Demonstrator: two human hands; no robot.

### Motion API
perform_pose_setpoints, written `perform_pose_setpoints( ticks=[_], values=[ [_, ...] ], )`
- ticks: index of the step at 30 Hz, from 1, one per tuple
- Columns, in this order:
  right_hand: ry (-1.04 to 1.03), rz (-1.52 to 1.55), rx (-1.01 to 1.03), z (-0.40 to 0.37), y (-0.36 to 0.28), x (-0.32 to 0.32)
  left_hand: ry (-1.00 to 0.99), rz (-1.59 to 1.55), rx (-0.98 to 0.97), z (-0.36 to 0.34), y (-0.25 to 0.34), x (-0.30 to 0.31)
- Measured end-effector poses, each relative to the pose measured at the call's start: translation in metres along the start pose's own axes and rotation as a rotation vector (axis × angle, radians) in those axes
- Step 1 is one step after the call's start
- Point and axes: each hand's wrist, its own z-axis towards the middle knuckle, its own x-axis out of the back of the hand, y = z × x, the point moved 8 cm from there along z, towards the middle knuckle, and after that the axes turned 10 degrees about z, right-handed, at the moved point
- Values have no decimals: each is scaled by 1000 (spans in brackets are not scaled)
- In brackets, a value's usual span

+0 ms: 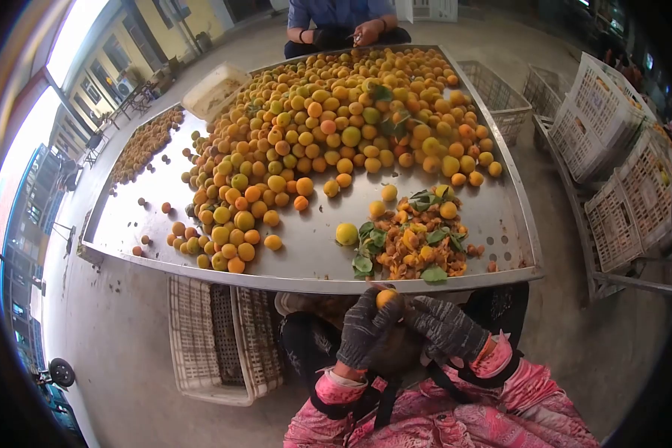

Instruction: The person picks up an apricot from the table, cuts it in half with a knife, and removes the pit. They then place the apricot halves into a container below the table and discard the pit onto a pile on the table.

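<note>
In a dark grey knitted glove, my left hand (367, 328) is closed around a yellow-orange apricot (386, 299), just below the table's near edge. My right hand (448, 327), gloved the same way, is closed beside the apricot with its fingertips close to it. Whatever its fingers may hold is hidden. Beyond my hands, on the metal table (306, 243), lies a heap of torn apricot pieces and scraps (407, 250) mixed with green leaves. A large pile of whole apricots (299, 134) covers the table's middle and far part.
Small brown stones or pits (145, 145) lie at the table's left, near a pale plastic tub (215, 91). A plastic crate (224, 340) stands under the near edge. Stacked white crates (601, 112) sit on a cart at right. A co-worker's hands (367, 32) are across the table.
</note>
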Motion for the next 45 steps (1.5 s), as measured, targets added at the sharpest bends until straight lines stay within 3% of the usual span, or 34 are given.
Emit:
perform_pose_setpoints(
  ticks=[2,4,7,8,9,10,11,13,16,19,21,25,26,27,28,29,30,31,32,34,35,37,38,40,41,43,45],
  values=[
    [-15,-125,15,-2,-5,0,-33,5,-43,-1,0,0],
    [-51,192,-145,-2,1,4,-67,8,-89,-1,0,3],
    [-149,292,-323,10,5,-2,-168,-71,-19,-2,-8,-1],
    [-144,288,-321,9,8,-11,-20,-101,-64,-3,-6,5],
    [9,23,-151,8,4,-14,128,-132,-106,-5,-3,11],
    [160,-242,20,4,-9,-15,126,-132,-106,-6,-1,6],
    [161,-244,20,3,-11,-22,180,-197,-62,-6,-2,6],
    [203,-28,-202,1,5,-26,243,-267,-22,-6,-4,8],
    [107,-140,-200,-2,7,-29,189,-265,-1,-5,-7,4],
    [72,-23,-118,9,-3,-21,144,-232,150,-4,-22,-1],
    [88,-29,-49,11,-10,-13,215,-44,-62,-4,-16,3],
    [24,11,57,5,-14,-8,159,21,-215,-8,-10,4],
    [24,10,58,2,-12,-10,186,290,-396,-14,6,5],
    [5,211,-70,0,0,-17,211,562,-573,-21,20,0],
    [-15,413,-200,-1,9,-24,211,564,-573,-21,23,0],
    [-14,415,-200,0,4,-25,154,215,-281,-9,5,6],
    [68,561,-438,7,6,-22,95,-132,12,-5,-17,2],
    [151,703,-676,3,13,-24,96,-131,12,-5,-18,0],
    [150,703,-674,0,17,-24,116,-208,18,-4,-21,0],
    [159,-276,24,11,-29,-4,136,-283,27,-1,-33,4],
    [158,-276,24,10,-33,0,174,-244,-7,1,-40,14],
    [440,818,-892,-15,18,7,215,-207,-46,0,-41,29],
    [438,817,-895,-13,20,10,117,-188,4,-2,-43,25],
    [374,764,-676,2,15,17,14,-166,52,-8,-45,14],
    [375,764,-674,0,26,10,-14,-66,-42,-12,-38,7],
    [206,623,-399,10,30,-8,-41,35,-133,-13,-35,3],
    [161,618,-424,7,31,-10,-160,184,-328,-17,-27,-5]
  ],
)
